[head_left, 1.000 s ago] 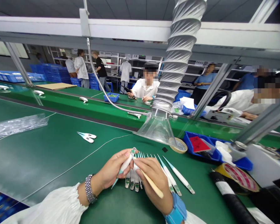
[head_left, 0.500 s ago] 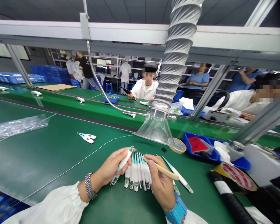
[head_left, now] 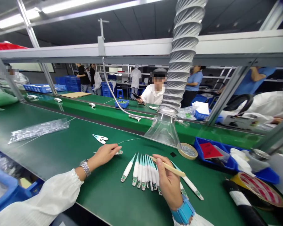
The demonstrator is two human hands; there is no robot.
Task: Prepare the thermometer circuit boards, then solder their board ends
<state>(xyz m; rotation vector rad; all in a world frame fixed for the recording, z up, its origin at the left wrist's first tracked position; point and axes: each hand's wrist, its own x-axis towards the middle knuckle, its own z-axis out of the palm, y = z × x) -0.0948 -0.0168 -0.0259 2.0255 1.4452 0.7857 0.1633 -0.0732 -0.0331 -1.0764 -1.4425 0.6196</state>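
My left hand (head_left: 106, 154) reaches left over the green table, its fingers closed over a white digital thermometer (head_left: 119, 152) whose open end with a green circuit board shows past the fingertips. My right hand (head_left: 166, 175) grips a slim cream-coloured, slightly curved tool (head_left: 172, 169); its thin tip points left over the row. Below it several thermometers (head_left: 143, 175) lie side by side, light-blue tips away from me and open ends toward me. One thermometer (head_left: 127, 171) sits a little apart at the row's left, and another (head_left: 193, 187) lies right of my right hand.
Two thermometers (head_left: 100, 138) lie farther back left, near a clear plastic bag (head_left: 39, 130). A clear extraction hood (head_left: 163, 128) hangs over the back edge. At right are a round dish of small parts (head_left: 188, 151), blue bins (head_left: 200, 142) and a tape roll (head_left: 261, 188). Co-workers sit and stand beyond.
My left hand has moved left with a thermometer, away from the row and down near the table. My right hand still holds the cream tool by the row. The view has turned left.
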